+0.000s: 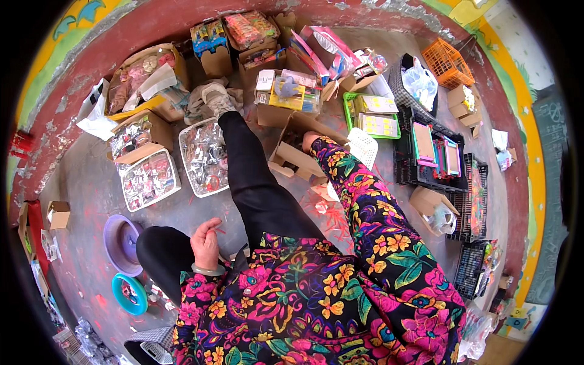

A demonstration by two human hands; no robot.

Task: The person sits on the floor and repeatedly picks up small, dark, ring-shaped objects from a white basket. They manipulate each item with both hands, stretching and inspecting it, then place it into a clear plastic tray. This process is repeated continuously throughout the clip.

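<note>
The right hand's (309,140) fingers are hidden inside an open cardboard box (302,162). The red sliver by the left hand (205,245) is too small to identify, likewise the shiny packets (148,176). The sleeve (194,310) partly covers a checked bin (141,339).

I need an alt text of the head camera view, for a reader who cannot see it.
The right hand of someone in a flowered top is at an open cardboard box on a grey floor. The left hand is raised, fingers curled. Around are filled cartons, a purple basin and an orange basket.
</note>
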